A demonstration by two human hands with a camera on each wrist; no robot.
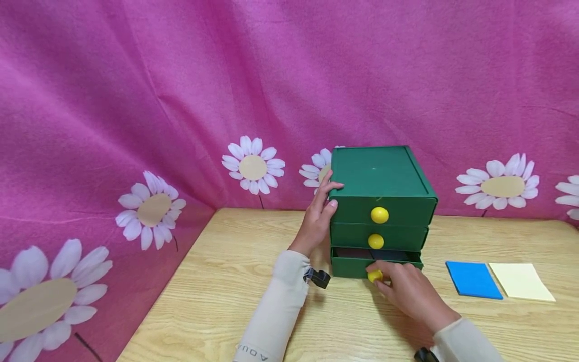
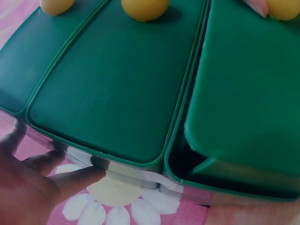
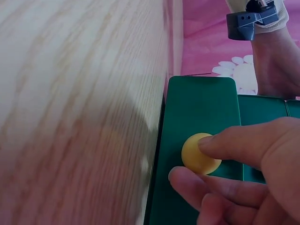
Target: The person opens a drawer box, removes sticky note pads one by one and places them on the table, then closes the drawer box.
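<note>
The green drawer unit [image 1: 380, 201] blocks the middle of the surface [image 1: 226, 281], standing close to the pink flowered backdrop [image 1: 181, 100] with little room behind it. Its bottom drawer [image 1: 357, 266] juts out toward the near side. To the right, a blue pad [image 1: 472, 279] and a yellow pad [image 1: 520, 281] lie flat, just beside each other. The left and near parts of the surface offer open passage.

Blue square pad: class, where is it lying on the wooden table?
In the head view, the blue square pad lies right of the green drawer box, beside the pale yellow pad.
</note>
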